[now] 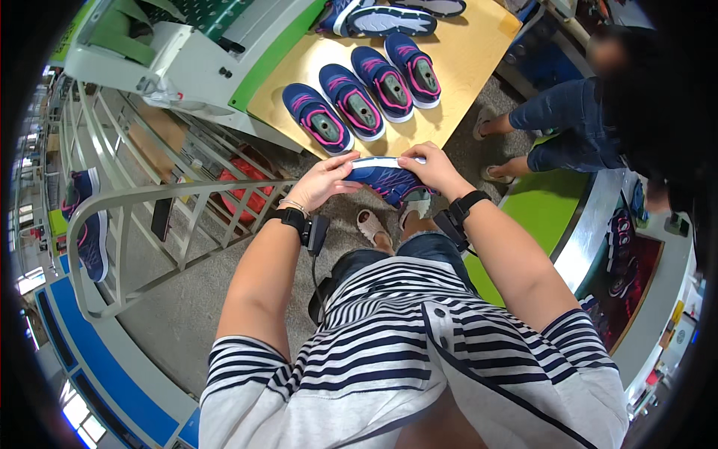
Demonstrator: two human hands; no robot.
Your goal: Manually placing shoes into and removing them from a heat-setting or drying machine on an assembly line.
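Observation:
Between my two hands a navy sneaker (385,179) with pink lacing is held on its side, its white sole edge turned up and away from me. My left hand (327,182) grips one end, with the thumb on the sole edge. At the other end my right hand (434,169) is closed round the shoe, thumb also along the sole. Just beyond, several matching sneakers stand in a slanting row on the wooden tabletop (467,71), among them a near left sneaker (318,120). Grey-green inserts show inside their openings. The fingers under the held shoe are partly hidden.
More sneakers (389,21) lie sole-out at the table's far end. To my left stands a metal rack (187,191) with shoes on its outer side. A green-topped conveyor (550,206) runs on my right, where another person (572,123) stands. A white machine (179,67) adjoins the table.

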